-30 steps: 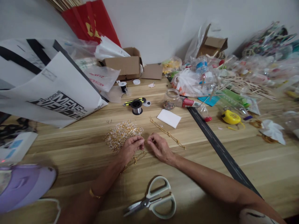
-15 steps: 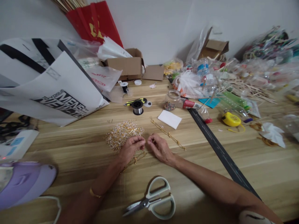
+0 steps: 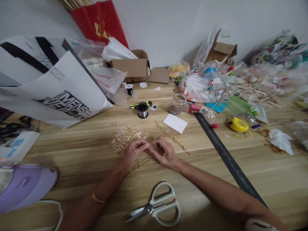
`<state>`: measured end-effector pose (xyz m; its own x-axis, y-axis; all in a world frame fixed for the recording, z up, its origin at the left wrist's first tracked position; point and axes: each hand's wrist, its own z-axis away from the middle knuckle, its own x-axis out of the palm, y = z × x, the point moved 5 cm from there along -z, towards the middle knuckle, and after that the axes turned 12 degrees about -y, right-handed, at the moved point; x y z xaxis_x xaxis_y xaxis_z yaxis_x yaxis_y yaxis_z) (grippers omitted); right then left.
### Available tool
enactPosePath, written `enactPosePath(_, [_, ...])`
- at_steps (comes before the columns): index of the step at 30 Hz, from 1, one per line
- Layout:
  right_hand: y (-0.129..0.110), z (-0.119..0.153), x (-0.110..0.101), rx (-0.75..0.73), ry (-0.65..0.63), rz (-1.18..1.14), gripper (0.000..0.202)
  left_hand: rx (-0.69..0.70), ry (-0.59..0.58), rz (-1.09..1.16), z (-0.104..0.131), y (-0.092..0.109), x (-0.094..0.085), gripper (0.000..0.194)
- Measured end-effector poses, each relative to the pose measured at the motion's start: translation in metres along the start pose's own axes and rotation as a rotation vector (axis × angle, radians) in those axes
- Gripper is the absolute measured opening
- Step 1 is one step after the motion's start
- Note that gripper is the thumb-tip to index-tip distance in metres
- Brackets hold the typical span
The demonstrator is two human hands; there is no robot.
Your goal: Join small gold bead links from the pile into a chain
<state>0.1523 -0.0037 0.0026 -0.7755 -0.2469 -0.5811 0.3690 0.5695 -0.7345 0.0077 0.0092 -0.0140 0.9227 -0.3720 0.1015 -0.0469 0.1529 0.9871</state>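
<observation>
My left hand (image 3: 135, 153) pinches something small at the right edge of a pile of clear and gold beads (image 3: 124, 136); the item is too tiny to make out. Close beside it, my right hand (image 3: 166, 154) has its thumb and forefinger curled toward the same spot, fingertips nearly touching the left ones. One gold chain (image 3: 139, 164) runs from below the hands along my left wrist. Another gold chain (image 3: 173, 138) lies slantwise beyond my right hand. Scissors (image 3: 154, 207) with pale handles rest nearer to me, blades pointing left.
Behind the pile stand a wire spool (image 3: 142, 110), a jar of beads (image 3: 176, 104) and a white card (image 3: 175, 123). A yellow tape measure (image 3: 238, 124) is at right, a purple iron (image 3: 26, 186) at left, a large white bag (image 3: 57, 93) behind it.
The fingers of my right hand have spread a little, leaving a gap between thumb and forefinger. My left hand has barely moved. The view has shifted slightly.
</observation>
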Motion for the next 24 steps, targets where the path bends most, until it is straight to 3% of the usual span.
enactPosePath(5, [-0.005, 0.000, -0.005, -0.051, 0.051, 0.045, 0.020, 0.033, 0.029, -0.068, 0.001, 0.007, 0.001, 0.008])
enactPosePath(14, [0.006, 0.002, 0.004, -0.002, -0.001, 0.014, 0.008, -0.001, -0.001, -0.126, 0.004, 0.013, 0.005, 0.009])
enactPosePath(24, [0.002, -0.002, 0.001, -0.063, -0.038, -0.025, 0.009, 0.023, -0.034, -0.223, 0.001, 0.010, 0.001, 0.010])
